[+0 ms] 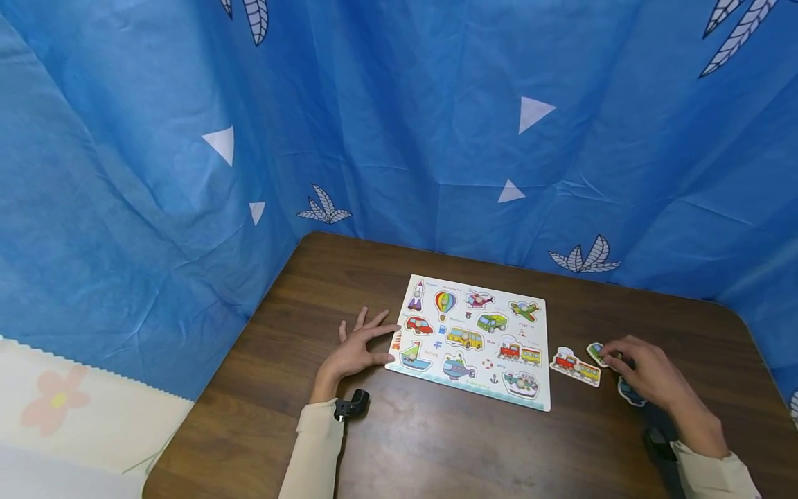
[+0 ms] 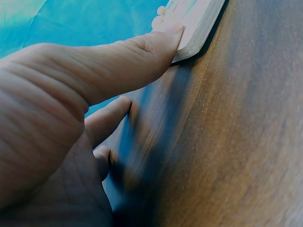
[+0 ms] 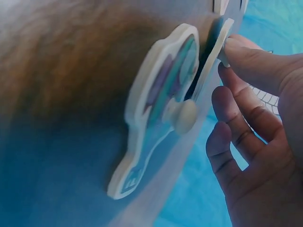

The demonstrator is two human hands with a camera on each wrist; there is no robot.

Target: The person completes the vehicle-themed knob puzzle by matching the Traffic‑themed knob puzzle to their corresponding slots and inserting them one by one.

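A white peg-puzzle board (image 1: 430,350) with printed vehicles lies on the table. At its left edge rests my left hand (image 1: 353,352), fingers spread, thumb on the near corner and index finger on the edge. My right hand (image 1: 648,371), off to the right, pinches the knob of a small green puzzle piece (image 1: 593,351) between thumb and index finger. That piece shows edge-on in the right wrist view. Close under the right hand lies a blue puzzle piece (image 1: 630,393); its round knob (image 3: 184,117) points up. A red-and-yellow train piece (image 1: 576,369) lies between the board and the right hand.
The brown wooden table (image 1: 424,443) has rounded corners. Behind it and along the left hangs a blue curtain (image 1: 399,138) with white triangles and leaves. A pale cloth with a flower (image 1: 59,400) is at the lower left. A black wrist camera (image 1: 353,405) sits on the left wrist.
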